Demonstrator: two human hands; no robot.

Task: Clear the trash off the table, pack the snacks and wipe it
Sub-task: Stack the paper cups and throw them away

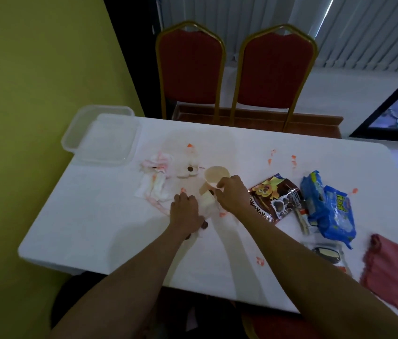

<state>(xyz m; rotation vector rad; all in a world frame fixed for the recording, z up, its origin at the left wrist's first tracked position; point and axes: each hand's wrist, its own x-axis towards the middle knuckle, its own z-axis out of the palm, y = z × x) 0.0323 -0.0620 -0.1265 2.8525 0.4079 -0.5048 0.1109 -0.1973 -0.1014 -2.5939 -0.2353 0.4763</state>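
Note:
A tan paper cup (214, 176) lies tilted at the middle of the white table (95, 231). My right hand (232, 195) pinches its lower rim. My left hand (185, 212) is curled on crumpled white tissue (205, 206) just left of the cup, and small brown snack pieces lie beside it. Red-stained tissues (156, 174) lie further left. A brown snack bag (275, 196), a blue biscuit pack (327, 211) and a wrapped sandwich biscuit (326, 254) lie to the right.
A clear plastic container and its lid (102, 135) sit at the far left corner. A pink cloth (396, 272) hangs over the near right edge. Small red stains dot the table. Two red chairs (237, 69) stand behind it, and a green wall runs along the left.

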